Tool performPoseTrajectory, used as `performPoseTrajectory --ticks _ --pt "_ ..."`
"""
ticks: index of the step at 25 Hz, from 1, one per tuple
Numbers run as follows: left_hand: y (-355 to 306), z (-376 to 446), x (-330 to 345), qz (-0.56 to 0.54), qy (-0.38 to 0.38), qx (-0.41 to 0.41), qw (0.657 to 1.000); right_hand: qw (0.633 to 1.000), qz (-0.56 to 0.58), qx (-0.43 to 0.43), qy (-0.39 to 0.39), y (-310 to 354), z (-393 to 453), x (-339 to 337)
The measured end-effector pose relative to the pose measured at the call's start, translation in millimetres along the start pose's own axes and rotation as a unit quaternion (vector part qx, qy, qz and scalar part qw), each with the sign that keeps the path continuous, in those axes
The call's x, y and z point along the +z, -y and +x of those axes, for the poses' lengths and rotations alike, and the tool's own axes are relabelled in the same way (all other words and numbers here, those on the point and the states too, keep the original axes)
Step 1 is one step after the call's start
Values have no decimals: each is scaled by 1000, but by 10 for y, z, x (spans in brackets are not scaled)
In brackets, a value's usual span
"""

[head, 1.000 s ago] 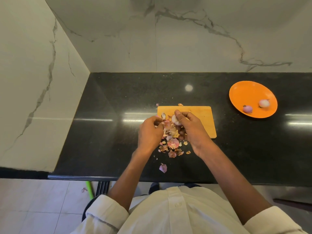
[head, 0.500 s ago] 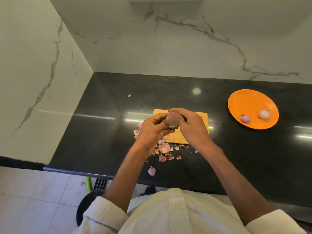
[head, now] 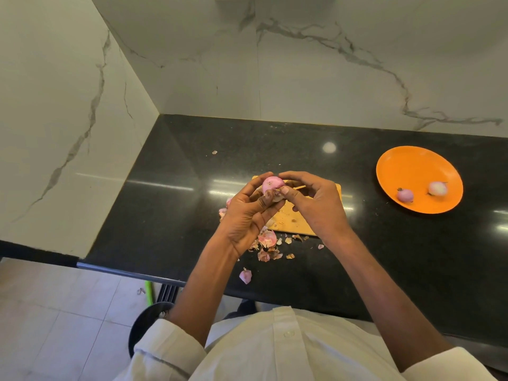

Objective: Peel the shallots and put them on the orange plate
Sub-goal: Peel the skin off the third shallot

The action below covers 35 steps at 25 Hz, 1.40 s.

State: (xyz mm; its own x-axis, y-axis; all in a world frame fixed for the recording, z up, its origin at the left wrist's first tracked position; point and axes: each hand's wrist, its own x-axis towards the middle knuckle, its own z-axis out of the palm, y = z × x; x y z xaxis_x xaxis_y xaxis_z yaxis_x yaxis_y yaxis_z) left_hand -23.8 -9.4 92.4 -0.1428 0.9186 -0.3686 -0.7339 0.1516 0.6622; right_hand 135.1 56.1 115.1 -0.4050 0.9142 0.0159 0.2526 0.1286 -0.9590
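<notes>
Glossy black stone counter [head: 275,138]; wooden board [head: 291,218]; papery skins [head: 268,243]; marble wall [head: 330,64].

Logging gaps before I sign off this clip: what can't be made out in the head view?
- Underside of the pink shallot: hidden by the left hand and right hand, so the skin left is unclear.
- Middle of the wooden cutting board: covered by both hands; any unpeeled shallots there are unseen.
- Two peeled shallots on the round orange plate: too small to check for remaining skin.
</notes>
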Motion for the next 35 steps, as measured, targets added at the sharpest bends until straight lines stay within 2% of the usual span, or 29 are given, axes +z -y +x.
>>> performPoseTrajectory --ticks 5,10,12,15,18,23,27,32,35 --pt "-30 -9 -34 40 1 21 999 989 -111 -74 -57 43 -23 2" --pt "-80 -6 -65 67 9 41 997 977 -163 -125 -60 122 15 -16" --pt "-101 9 -46 73 9 55 996 986 -128 -99 -44 135 14 -2" --pt "-153 37 23 86 20 73 993 1000 -17 -23 1 112 12 61" --pt "-217 14 109 152 41 72 985 999 47 9 -8 81 44 42" --pt "-315 14 176 276 18 100 956 997 75 14 7 108 61 42" --pt "-399 46 159 403 13 153 902 997 77 19 8 111 92 55" --pt "-534 56 163 472 30 167 865 997 68 3 26 155 81 54" --pt "-550 26 209 505 30 168 846 998 56 -7 12 190 82 76"
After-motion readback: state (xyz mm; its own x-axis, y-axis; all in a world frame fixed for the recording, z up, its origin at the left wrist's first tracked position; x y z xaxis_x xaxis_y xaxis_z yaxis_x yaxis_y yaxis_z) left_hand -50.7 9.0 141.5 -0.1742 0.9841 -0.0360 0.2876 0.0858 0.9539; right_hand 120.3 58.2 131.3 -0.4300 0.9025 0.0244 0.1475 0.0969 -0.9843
